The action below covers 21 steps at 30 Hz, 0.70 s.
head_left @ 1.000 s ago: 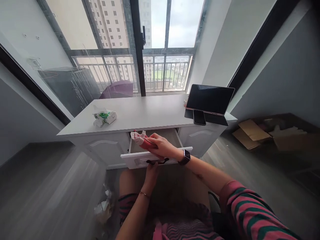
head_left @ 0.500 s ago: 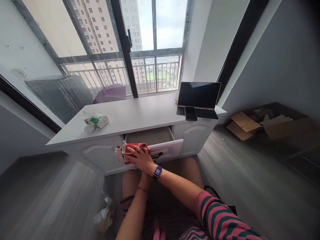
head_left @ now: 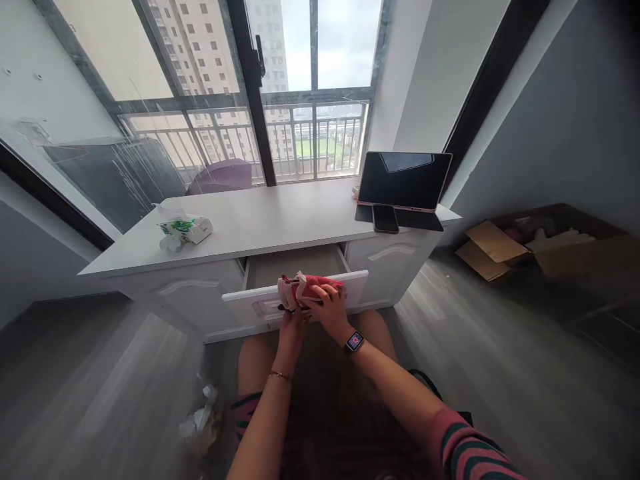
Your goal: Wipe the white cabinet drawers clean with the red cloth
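Observation:
A red and whitish cloth bundle (head_left: 309, 285), perhaps a small pouch, is held in front of the pulled-out drawer (head_left: 235, 294) of the white cabinet. My right hand (head_left: 331, 308) lies over the bundle's right side, fingers bent across the red fabric. From below, my left hand (head_left: 294, 321) grips its whitish left end, with most of the fingers hidden behind it. The drawer's dark handle shows only in part behind the bundle and the hands. Inside the drawer, the pale bottom (head_left: 295, 267) is partly visible.
On the cabinet top (head_left: 270, 217) stand a tissue pack (head_left: 193, 230) at left and a tablet (head_left: 406, 180) with a phone (head_left: 385, 219) at right. An open cardboard box (head_left: 500, 243) is on the floor at right, crumpled paper (head_left: 197, 420) at lower left.
Both hands and the cloth bundle have shifted right, from the drawer front's left end to its middle. The bundle has turned, and my hands, crossed before, are now side by side.

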Each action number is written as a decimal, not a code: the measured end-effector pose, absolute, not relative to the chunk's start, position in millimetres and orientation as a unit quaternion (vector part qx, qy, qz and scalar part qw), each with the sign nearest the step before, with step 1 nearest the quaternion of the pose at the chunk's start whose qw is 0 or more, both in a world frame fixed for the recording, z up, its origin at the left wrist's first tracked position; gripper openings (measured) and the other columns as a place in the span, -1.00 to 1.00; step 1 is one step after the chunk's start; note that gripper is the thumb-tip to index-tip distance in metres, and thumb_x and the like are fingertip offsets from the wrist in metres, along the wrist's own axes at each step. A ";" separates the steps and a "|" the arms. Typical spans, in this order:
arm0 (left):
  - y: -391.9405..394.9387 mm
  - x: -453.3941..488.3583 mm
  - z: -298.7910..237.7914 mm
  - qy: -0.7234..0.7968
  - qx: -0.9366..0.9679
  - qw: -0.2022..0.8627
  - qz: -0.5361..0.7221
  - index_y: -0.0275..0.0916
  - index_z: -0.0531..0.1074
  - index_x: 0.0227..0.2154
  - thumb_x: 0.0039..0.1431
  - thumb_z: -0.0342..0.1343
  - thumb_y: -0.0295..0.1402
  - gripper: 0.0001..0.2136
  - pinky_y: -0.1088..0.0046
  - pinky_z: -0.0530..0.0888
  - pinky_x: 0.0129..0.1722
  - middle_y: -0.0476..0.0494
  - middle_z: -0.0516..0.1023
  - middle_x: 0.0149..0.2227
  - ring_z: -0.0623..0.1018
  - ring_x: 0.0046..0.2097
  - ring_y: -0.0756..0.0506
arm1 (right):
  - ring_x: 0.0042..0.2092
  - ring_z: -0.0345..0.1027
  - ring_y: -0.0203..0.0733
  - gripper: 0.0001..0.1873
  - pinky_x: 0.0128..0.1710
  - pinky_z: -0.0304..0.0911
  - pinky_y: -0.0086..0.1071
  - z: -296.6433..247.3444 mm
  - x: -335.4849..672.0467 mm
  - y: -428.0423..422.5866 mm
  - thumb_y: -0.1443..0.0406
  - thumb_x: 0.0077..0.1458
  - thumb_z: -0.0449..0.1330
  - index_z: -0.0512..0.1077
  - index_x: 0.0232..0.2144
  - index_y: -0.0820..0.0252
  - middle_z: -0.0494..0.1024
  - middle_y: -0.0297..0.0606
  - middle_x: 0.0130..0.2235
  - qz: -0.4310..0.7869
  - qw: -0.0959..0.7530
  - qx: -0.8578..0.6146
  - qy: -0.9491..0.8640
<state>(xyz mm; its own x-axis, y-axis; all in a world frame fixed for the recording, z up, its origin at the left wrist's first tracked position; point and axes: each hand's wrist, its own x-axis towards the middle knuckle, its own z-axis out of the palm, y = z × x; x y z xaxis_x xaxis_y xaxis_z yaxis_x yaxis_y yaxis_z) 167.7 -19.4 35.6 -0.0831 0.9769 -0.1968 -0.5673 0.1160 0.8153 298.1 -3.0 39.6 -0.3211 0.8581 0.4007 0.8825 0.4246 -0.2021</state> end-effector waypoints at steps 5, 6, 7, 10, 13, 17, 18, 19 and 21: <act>-18.1 165.6 26.1 0.362 0.187 0.678 0.612 -0.21 0.35 -0.41 -0.10 0.33 -0.34 -0.75 0.37 0.43 -0.16 -0.04 0.59 -0.32 0.57 -0.27 -0.03 | 0.13 0.03 0.06 -0.73 0.14 -0.01 0.02 22.4 347.4 -0.5 0.28 0.23 0.02 0.52 -0.18 0.01 0.30 -0.09 0.03 -0.030 0.329 -0.618 -0.713; -17.5 166.7 25.9 0.361 0.185 0.679 0.612 -0.21 0.35 -0.41 -0.11 0.34 -0.33 -0.74 0.36 0.42 -0.14 -0.04 0.59 -0.32 0.57 -0.26 -0.03 | 0.14 0.02 0.06 -0.74 0.15 0.00 0.01 18.8 352.2 -0.6 0.26 0.23 0.02 0.51 -0.19 0.07 0.28 -0.07 0.03 -0.036 0.357 -0.628 -0.690; -17.0 167.5 25.7 0.360 0.181 0.681 0.612 -0.21 0.35 -0.42 -0.12 0.34 -0.33 -0.73 0.35 0.41 -0.14 -0.04 0.59 -0.32 0.57 -0.26 -0.04 | 0.15 0.01 0.06 -0.73 0.15 0.02 0.00 15.0 354.7 -1.1 0.25 0.22 0.01 0.49 -0.17 0.12 0.25 -0.04 0.04 -0.044 0.386 -0.636 -0.667; -16.9 168.3 24.7 0.359 0.169 0.681 0.615 -0.22 0.34 -0.44 -0.12 0.34 -0.34 -0.73 0.37 0.40 -0.14 -0.03 0.58 -0.33 0.56 -0.27 -0.02 | 0.17 0.01 0.07 -0.66 0.14 0.06 -0.02 4.6 348.9 -4.8 0.23 0.20 0.00 0.37 -0.05 0.28 0.15 0.07 0.07 -0.047 0.455 -0.656 -0.600; -18.1 167.7 23.0 0.358 0.167 0.680 0.617 -0.21 0.34 -0.42 -0.12 0.34 -0.35 -0.73 0.37 0.40 -0.15 -0.01 0.57 -0.33 0.56 -0.27 -0.02 | 0.21 -0.02 0.12 -0.56 0.13 0.05 0.02 -1.7 330.4 -10.8 0.24 0.17 0.01 0.20 0.05 0.35 0.08 0.16 0.11 -0.014 0.481 -0.699 -0.529; -19.4 168.4 21.3 0.355 0.168 0.679 0.621 -0.21 0.35 -0.41 -0.08 0.32 -0.35 -0.77 0.34 0.41 -0.12 0.01 0.55 -0.35 0.55 -0.29 -0.02 | 0.22 -0.02 0.21 -0.44 0.12 0.03 0.12 -3.1 305.9 -16.6 0.27 0.14 -0.01 0.00 0.14 0.45 0.06 0.32 0.12 0.067 0.476 -0.756 -0.443; -19.5 169.1 21.2 0.354 0.165 0.678 0.623 -0.22 0.36 -0.41 -0.07 0.31 -0.35 -0.77 0.33 0.41 -0.11 0.00 0.55 -0.35 0.55 -0.29 -0.01 | 0.21 -0.01 0.23 -0.42 0.12 0.03 0.13 -3.4 301.1 -16.9 0.27 0.15 -0.02 -0.03 0.15 0.49 0.07 0.35 0.11 0.088 0.471 -0.770 -0.422; -19.3 169.9 21.3 0.354 0.161 0.677 0.624 -0.22 0.36 -0.41 -0.07 0.31 -0.36 -0.78 0.32 0.41 -0.10 -0.01 0.56 -0.36 0.55 -0.29 -0.01 | 0.21 0.00 0.24 -0.41 0.13 0.02 0.14 -3.9 296.6 -16.5 0.27 0.15 -0.04 -0.06 0.15 0.51 0.07 0.38 0.11 0.114 0.461 -0.783 -0.403; -18.7 172.1 22.3 0.355 0.146 0.676 0.629 -0.22 0.35 -0.40 -0.06 0.31 -0.38 -0.78 0.33 0.42 -0.09 -0.01 0.56 -0.36 0.56 -0.30 0.00 | 0.22 0.02 0.24 -0.40 0.13 0.00 0.19 -5.8 287.1 -14.4 0.29 0.17 -0.11 -0.15 0.18 0.52 0.10 0.39 0.11 0.173 0.436 -0.793 -0.389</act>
<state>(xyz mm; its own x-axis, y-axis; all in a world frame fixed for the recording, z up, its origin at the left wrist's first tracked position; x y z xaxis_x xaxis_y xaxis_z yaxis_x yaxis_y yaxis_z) 172.1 -18.7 22.3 -0.0442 0.9543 -0.2955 -0.7463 0.1651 0.6448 287.1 -14.4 -5.8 0.6371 0.7680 0.0663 0.4667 -0.3159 -0.8261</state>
